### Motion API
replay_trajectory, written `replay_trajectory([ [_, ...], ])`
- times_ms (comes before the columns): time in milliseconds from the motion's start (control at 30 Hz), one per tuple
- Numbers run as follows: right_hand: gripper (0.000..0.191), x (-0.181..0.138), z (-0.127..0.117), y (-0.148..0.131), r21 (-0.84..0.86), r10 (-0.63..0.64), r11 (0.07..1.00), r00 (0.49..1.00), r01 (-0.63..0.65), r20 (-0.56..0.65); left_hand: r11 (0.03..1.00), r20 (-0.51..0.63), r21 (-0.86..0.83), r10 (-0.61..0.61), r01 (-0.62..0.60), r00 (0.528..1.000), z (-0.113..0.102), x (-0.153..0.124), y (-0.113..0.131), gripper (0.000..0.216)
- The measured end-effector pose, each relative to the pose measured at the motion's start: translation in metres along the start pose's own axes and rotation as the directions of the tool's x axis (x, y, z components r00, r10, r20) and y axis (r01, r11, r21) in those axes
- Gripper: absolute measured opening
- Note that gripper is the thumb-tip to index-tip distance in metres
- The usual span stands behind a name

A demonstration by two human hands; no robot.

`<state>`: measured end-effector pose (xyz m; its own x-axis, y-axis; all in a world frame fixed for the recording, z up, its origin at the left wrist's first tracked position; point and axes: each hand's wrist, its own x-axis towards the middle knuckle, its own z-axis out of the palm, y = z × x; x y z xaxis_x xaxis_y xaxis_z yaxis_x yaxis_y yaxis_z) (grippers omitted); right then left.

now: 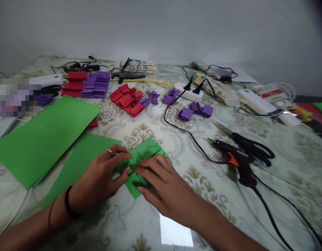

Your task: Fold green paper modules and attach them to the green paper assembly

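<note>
A small creased piece of green paper (150, 146) lies on the table between my hands, partly folded along straight lines. My left hand (100, 176), with a ring and a dark wristband, pinches its left edge between thumb and fingers. Across the middle and right of the same paper, the curled fingers of my right hand (168, 184) press and grip a fold. Both hands hide part of the paper. Larger green sheets (48, 139) sit just left of my left hand, one partly beneath that forearm.
Red folded pieces (128, 99) and purple folded pieces (185, 114) lie farther back. To the right are scissors (251, 144) and a black glue gun (235, 158), its cord crossing the table. A white power strip (194, 94) with plugs stands behind.
</note>
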<state>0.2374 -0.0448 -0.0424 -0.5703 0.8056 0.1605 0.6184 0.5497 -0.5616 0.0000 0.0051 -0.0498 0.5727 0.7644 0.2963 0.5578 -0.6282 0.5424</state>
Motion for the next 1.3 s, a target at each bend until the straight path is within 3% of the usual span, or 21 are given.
replay_trajectory([
  [133,0.030,0.000,-0.001,-0.001,-0.001,0.011,1.000,1.000,-0.011,-0.015,1.000,-0.029,0.004,0.008,-0.008,1.000,0.001,-0.001,0.000,0.026],
  [333,0.022,-0.002,-0.003,-0.002,0.011,-0.014,1.000,0.996,0.015,-0.090,0.992,-0.013,-0.060,0.108,-0.109,0.994,-0.005,-0.001,0.001,0.051],
  [533,0.018,-0.003,-0.005,-0.004,0.004,-0.026,1.000,0.996,0.027,-0.082,0.998,0.046,-0.007,0.062,-0.061,0.997,-0.005,-0.001,0.003,0.026],
  [767,0.018,-0.005,-0.005,-0.002,0.070,-0.027,0.997,0.995,0.034,-0.096,0.995,0.037,0.020,0.101,-0.102,0.994,0.005,-0.006,0.007,0.054],
  [967,0.016,-0.006,-0.006,-0.005,0.122,-0.038,0.991,0.990,0.055,-0.136,0.995,-0.002,0.007,0.099,-0.099,0.995,0.011,-0.005,0.018,0.057],
  [1100,0.016,-0.008,-0.008,-0.006,0.145,-0.052,0.986,0.981,0.080,-0.188,0.997,-0.091,-0.005,0.076,-0.077,0.993,0.005,-0.003,0.012,0.050],
  [1167,0.017,-0.009,-0.010,-0.006,0.156,-0.069,0.982,0.976,0.103,-0.206,0.997,-0.056,-0.053,0.053,-0.056,0.997,-0.002,-0.001,0.007,0.052],
  [1300,0.018,-0.008,-0.012,-0.006,0.177,-0.094,0.974,0.964,0.141,-0.249,0.979,-0.031,-0.123,0.160,-0.163,0.987,-0.014,0.003,0.004,0.062],
])
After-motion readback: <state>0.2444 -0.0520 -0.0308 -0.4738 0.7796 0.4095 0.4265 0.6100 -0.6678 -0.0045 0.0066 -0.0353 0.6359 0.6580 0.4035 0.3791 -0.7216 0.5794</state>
